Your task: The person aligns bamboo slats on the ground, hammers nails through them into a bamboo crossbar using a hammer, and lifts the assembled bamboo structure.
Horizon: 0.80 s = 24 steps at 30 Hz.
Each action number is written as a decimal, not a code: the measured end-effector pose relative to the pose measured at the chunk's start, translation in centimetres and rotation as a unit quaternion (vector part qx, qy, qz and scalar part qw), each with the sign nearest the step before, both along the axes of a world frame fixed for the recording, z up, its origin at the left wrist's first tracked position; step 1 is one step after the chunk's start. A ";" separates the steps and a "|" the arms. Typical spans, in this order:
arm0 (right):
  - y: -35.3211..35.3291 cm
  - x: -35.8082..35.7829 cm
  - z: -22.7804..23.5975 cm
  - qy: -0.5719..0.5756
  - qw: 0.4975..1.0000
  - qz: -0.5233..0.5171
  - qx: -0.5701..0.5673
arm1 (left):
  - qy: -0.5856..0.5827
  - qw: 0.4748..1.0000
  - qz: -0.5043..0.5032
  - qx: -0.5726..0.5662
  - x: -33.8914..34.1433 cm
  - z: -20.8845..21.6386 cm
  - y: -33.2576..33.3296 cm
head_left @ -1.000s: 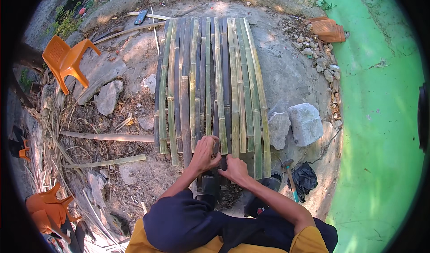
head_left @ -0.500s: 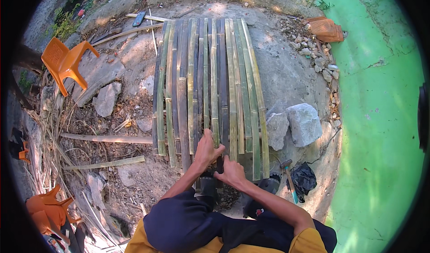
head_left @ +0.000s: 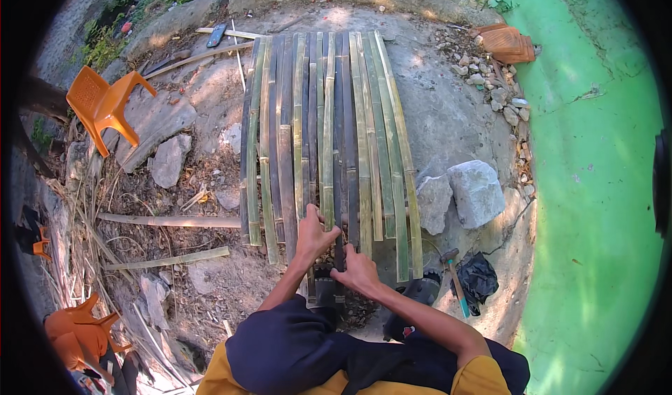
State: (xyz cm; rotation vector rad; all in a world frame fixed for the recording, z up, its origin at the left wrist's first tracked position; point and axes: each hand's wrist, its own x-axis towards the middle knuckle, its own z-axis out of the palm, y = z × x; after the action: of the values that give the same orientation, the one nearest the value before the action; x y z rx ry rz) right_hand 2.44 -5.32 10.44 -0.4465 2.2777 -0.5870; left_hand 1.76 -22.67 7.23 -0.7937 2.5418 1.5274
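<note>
Bamboo strips (head_left: pixel 327 136) ahead of left hand (head_left: pixel 316 240) and right hand (head_left: pixel 360 272): woody, smooth faces, low sheen, ridged nodes. Ahead-right of right hand, stone block (head_left: pixel 476 194): pale, rough, matt. Right of right hand, plastic bag (head_left: pixel 479 283): thin, crinkled, glossy black; hammer (head_left: pixel 457 283): dull metal head, woody handle. Far left of left hand, chair (head_left: pixel 110 106): smooth orange plastic.

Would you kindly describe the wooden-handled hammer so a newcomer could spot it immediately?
Right of the long green and brown bamboo strips sits a pale stone block. Below it, beside a black plastic bag, lies the wooden-handled hammer, distinguished by its turquoise handle end.
</note>
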 end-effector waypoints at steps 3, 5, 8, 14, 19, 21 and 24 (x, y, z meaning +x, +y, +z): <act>0.1 0.3 -0.5 0.004 1.000 -0.004 0.001 | 0.018 0.999 0.015 0.034 0.4 0.0 -0.2; 0.1 0.5 -1.0 0.013 1.000 -0.001 0.001 | 0.033 0.999 0.017 0.036 0.3 0.3 -0.1; 0.2 0.6 -1.7 0.008 1.000 -0.005 -0.008 | 0.045 0.996 0.027 0.077 -0.3 1.1 0.4; -0.3 1.1 -2.0 -0.028 0.997 -0.004 -0.068 | 0.100 0.992 -0.012 0.080 0.1 -1.0 0.7; 1.5 0.9 -4.2 -0.029 0.990 -0.020 -0.138 | 0.088 0.987 -0.054 -0.122 0.6 -1.6 0.9; 1.2 0.6 -4.1 0.003 0.989 -0.001 -0.146 | 0.083 0.989 -0.047 -0.110 0.9 -2.3 0.8; 0.8 -1.3 -1.6 0.005 0.996 0.027 -0.086 | 0.083 0.990 -0.052 -0.105 1.4 -2.4 0.6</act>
State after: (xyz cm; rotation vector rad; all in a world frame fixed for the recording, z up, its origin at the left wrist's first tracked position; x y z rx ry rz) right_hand 1.16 -4.53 8.86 -0.5941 2.2260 -0.7587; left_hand 3.13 -22.10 4.79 -0.5621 2.8517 1.3637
